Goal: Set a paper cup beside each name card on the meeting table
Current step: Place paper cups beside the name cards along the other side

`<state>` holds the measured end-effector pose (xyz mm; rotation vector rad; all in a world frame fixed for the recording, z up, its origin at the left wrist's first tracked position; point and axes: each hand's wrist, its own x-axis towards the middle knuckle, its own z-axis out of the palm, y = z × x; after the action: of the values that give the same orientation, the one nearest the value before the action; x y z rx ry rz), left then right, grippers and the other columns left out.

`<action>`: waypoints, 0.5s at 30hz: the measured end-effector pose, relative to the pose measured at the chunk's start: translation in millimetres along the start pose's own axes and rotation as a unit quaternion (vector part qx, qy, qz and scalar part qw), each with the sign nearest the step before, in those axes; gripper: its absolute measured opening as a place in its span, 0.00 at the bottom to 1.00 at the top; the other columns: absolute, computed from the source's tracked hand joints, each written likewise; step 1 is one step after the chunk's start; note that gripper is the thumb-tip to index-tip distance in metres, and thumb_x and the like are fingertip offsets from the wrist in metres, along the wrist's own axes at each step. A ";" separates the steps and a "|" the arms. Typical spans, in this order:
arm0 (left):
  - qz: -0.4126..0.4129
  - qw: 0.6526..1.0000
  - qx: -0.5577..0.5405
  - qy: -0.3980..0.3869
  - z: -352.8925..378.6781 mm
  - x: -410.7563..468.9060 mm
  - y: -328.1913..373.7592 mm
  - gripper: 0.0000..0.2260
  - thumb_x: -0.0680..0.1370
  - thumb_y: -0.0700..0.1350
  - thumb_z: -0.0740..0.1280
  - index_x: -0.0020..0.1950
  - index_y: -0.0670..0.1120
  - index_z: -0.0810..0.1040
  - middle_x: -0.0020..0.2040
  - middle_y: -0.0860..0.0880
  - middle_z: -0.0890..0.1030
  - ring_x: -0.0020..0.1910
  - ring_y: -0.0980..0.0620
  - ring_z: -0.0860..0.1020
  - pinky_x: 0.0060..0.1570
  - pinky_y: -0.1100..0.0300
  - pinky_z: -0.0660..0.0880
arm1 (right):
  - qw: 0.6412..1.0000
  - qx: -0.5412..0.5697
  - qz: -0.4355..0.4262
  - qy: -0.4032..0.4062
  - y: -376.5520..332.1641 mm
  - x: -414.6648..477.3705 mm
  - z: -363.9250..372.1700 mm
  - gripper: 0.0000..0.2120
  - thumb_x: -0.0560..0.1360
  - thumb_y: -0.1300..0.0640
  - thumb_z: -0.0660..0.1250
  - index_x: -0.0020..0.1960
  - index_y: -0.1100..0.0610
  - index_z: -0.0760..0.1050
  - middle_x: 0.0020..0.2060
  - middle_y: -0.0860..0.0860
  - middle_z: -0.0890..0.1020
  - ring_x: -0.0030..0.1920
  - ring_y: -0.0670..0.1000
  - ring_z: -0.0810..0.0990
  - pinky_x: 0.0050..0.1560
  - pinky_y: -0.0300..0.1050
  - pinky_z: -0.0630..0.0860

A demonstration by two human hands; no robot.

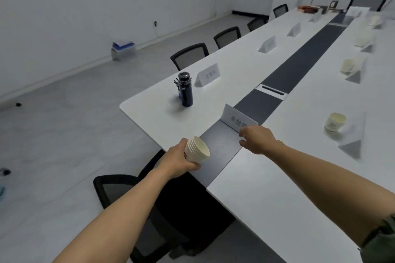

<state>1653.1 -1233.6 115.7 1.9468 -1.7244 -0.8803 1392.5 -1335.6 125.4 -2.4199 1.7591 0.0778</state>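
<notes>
While the left grip point(181, 160) is curling round a stack of paper cups point(197, 149), it is holding that stack tilted, mouths facing far and right, just over the near end of the worktop point(149, 113). The right grip point(256, 139) is pinching the near right corner of the nearest name card point(237, 116).

- Nearest name card: standing upright on the dark centre strip point(277, 79), near end.
- Set-out cup point(335, 121): standing on the right side, just beside a folded card point(352, 147); three more cups are standing farther along the same side, each beside a card.
- Left-side name card point(208, 74): standing near the left edge, with further cards lining up beyond it.
- Dark bottle point(185, 89): standing upright, just near and left of that card.
- Mesh-backed chairs point(190, 55): lining the left edge.
</notes>
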 end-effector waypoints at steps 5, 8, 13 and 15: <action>0.019 1.000 0.011 -0.019 -5.9 47.2 4.0 0.29 0.63 0.51 0.79 0.60 0.52 0.70 0.50 0.51 0.80 0.49 0.48 0.78 0.48 0.52 0.77 | 0.999 0.036 0.019 -0.006 1.9 32.5 0.6 0.16 0.77 0.49 0.65 0.63 0.50 0.78 0.62 0.51 0.80 0.56 0.54 0.79 0.49 0.44 0.74; 0.029 0.999 0.017 -0.027 -14.2 77.0 9.3 0.30 0.63 0.50 0.80 0.60 0.49 0.70 0.51 0.50 0.80 0.50 0.47 0.78 0.47 0.54 0.75 | 0.993 0.110 0.038 0.005 1.3 53.1 -6.6 0.12 0.76 0.51 0.67 0.59 0.51 0.80 0.56 0.49 0.83 0.48 0.50 0.78 0.47 0.44 0.76; 0.057 0.997 0.028 -0.043 -26.6 122.6 25.2 0.25 0.64 0.48 0.80 0.54 0.47 0.71 0.49 0.49 0.79 0.48 0.46 0.77 0.47 0.52 0.75 | 0.966 0.248 0.062 0.038 3.5 89.9 -24.8 0.07 0.74 0.53 0.72 0.50 0.53 0.83 0.46 0.47 0.84 0.46 0.49 0.83 0.49 0.49 0.82; 0.070 0.996 0.029 -0.051 -25.4 137.2 31.2 0.26 0.63 0.48 0.80 0.55 0.48 0.71 0.48 0.50 0.79 0.47 0.46 0.77 0.48 0.51 0.76 | 0.948 0.310 0.065 0.032 1.9 99.7 -28.3 0.06 0.73 0.54 0.74 0.47 0.55 0.83 0.41 0.48 0.85 0.42 0.49 0.84 0.47 0.49 0.83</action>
<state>1653.5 -1376.1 128.0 1.8197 -1.9396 -0.9028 1420.4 -1434.3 140.4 -1.8687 1.6428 -0.4724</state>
